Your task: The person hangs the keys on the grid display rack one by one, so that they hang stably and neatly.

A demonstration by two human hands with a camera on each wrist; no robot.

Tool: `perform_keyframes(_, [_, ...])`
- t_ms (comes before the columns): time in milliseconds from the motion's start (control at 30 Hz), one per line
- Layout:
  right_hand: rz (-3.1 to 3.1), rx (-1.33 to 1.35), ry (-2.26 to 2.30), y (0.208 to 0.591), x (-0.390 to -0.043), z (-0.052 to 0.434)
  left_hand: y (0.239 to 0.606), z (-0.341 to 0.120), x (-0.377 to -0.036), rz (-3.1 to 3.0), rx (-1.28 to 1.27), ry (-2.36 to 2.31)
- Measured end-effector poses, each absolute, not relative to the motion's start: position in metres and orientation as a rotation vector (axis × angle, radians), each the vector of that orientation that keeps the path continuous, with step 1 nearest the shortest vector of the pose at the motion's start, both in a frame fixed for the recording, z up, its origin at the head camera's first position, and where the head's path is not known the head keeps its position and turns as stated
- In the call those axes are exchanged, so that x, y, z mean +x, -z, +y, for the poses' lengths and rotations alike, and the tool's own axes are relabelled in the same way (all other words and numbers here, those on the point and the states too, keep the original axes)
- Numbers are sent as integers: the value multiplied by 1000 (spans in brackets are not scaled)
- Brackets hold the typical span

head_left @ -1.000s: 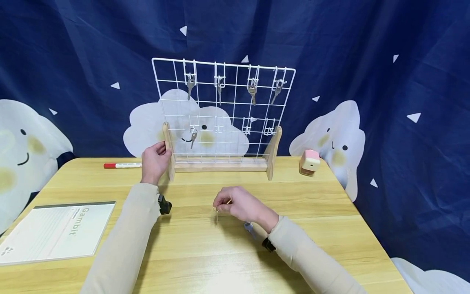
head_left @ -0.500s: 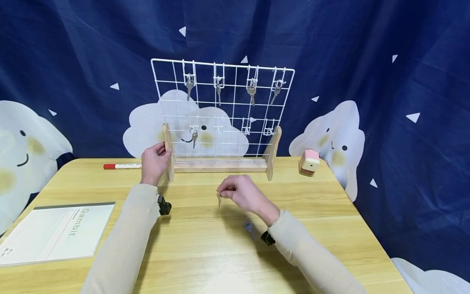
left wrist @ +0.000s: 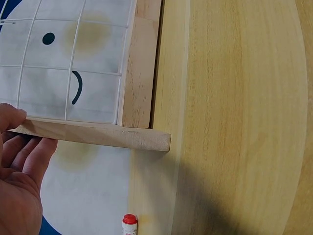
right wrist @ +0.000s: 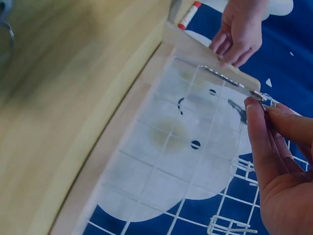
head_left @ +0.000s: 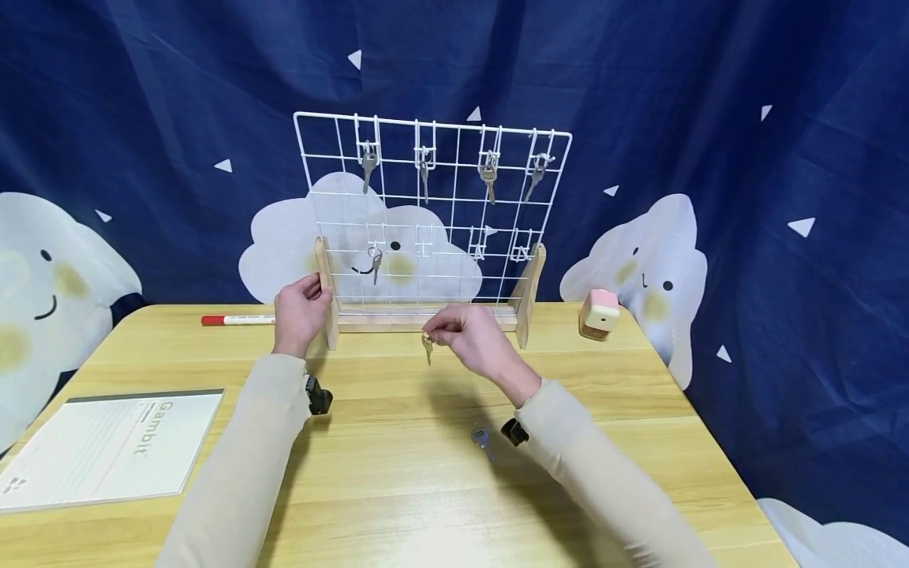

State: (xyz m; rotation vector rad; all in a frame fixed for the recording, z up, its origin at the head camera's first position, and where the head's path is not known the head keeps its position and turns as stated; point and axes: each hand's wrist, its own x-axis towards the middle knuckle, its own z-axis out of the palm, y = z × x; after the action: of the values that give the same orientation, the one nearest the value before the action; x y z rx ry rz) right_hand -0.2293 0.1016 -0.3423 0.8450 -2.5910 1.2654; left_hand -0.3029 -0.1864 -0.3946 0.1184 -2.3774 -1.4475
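Right hand (head_left: pixel 474 341): raised above the table (head_left: pixel 398 473), just in front of the rack's wooden base. Thumb and fingertips pinch the head of a small metal key (head_left: pixel 427 347), which hangs blade-down below the fingers, clear of the table. In the right wrist view the key (right wrist: pixel 230 82) lies across the face of the grid, its ring end at the fingertips (right wrist: pixel 254 110).

Left hand (head_left: pixel 301 312): closed round the left wooden upright (head_left: pixel 327 296) of the rack, thumb on the near side, fingers curled behind. In the left wrist view the hand (left wrist: pixel 19 171) touches the end of the wooden foot (left wrist: pixel 93 133).

Rack: white wire grid (head_left: pixel 433 209) standing upright between two wooden uprights on a wooden base, at the far middle of the table. Top row: four keys on hooks, one of them at (head_left: pixel 368 167). Lower row: one key (head_left: pixel 374 263) hanging at the left; the hooks to its right carry nothing.

Loose on the table: a key with a blue head (head_left: pixel 482 439), near the right forearm, well apart from the rack.

Other items: red-capped marker (head_left: pixel 237 319) lying left of the rack; notebook (head_left: pixel 106 448) at the near left; small pink and beige block (head_left: pixel 599 313) at the far right. Dark blue cloud-print backdrop (head_left: pixel 710 158) behind.
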Motion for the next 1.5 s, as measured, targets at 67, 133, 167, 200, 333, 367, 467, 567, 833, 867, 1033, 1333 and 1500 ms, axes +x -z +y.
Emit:
perform_keyframes(67, [-2589,830,-1241,338,-233,101,395,-187,-303,-2377,119,1453])
perform_keyframes(133, [-2585,817,-1211,334,-237,101,394,-187,-303,-2378,121,1450])
perform_keyframes(167, [-2583,815,-1203,332,-239,101,394,-187,-302,-2380,123,1447])
perform_keyframes(200, [-2582,807,-1204,330,-240,101,394,-187,-302,-2380,123,1446])
perform_keyframes(333, [-2566,778,-1213,324,-246,100,394,-186,-303,-2377,123,1431])
perform_keyframes(367, [-2561,770,-1212,323,-248,100,394,-186,-303,-2377,123,1428])
perform_keyframes(467, [-2545,745,-1190,318,-252,99,394,-186,-303,-2376,123,1423])
perform_keyframes(567, [-2528,719,-1148,313,-256,97,394,-186,-302,-2373,126,1423])
perform_keyframes(833, [-2480,661,-1190,300,-269,90,394,-187,-302,-2376,131,1417])
perform_keyframes(867, [-2477,653,-1197,299,-271,89,395,-187,-302,-2376,132,1421])
perform_keyframes(1033, [-2472,601,-1213,295,-278,84,396,-186,-302,-2379,132,1440])
perform_keyframes(1333, [-2472,513,-1206,293,-288,81,398,-184,-302,-2371,133,1444])
perform_keyframes(1500, [-2466,488,-1213,293,-291,78,396,-185,-302,-2366,123,1432])
